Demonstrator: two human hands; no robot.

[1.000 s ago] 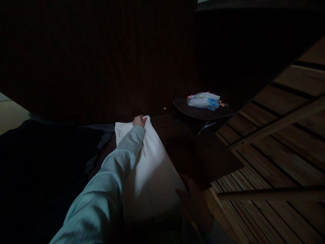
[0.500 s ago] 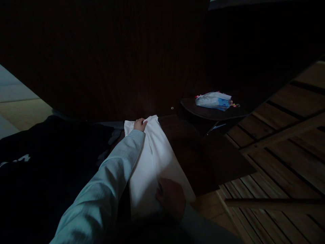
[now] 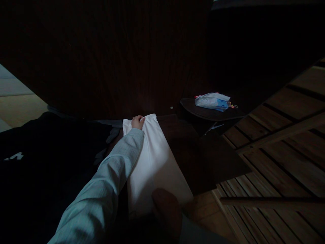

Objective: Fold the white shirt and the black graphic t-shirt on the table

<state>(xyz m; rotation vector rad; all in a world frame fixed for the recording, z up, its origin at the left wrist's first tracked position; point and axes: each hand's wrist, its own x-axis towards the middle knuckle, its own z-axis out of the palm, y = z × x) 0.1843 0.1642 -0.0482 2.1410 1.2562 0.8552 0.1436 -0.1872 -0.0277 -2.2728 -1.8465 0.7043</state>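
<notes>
A white folded cloth [image 3: 158, 157], a garment by its look, lies lengthwise on a dark wooden surface, with a raised crease near its far end. My left hand [image 3: 137, 122] is at that far end, its fingers curled on the fabric close to the edge. Over the near part of the cloth, in deep shadow, is my right hand [image 3: 166, 206]; its fingers are too dark to make out. To the left, black clothing [image 3: 58, 162] with a small white mark lies in a heap.
A tall dark wooden panel [image 3: 114, 67] stands just beyond the cloth. On a small rounded shelf [image 3: 198, 113] at the right lies a blue and white plastic packet [image 3: 213, 101]. Slatted wooden boards [image 3: 279, 162] fill the right side, with tiled floor [image 3: 207, 213] below.
My right hand has moved nearer to me along the cloth. The crease beside my left forearm looks flatter. My left hand stays at the far end.
</notes>
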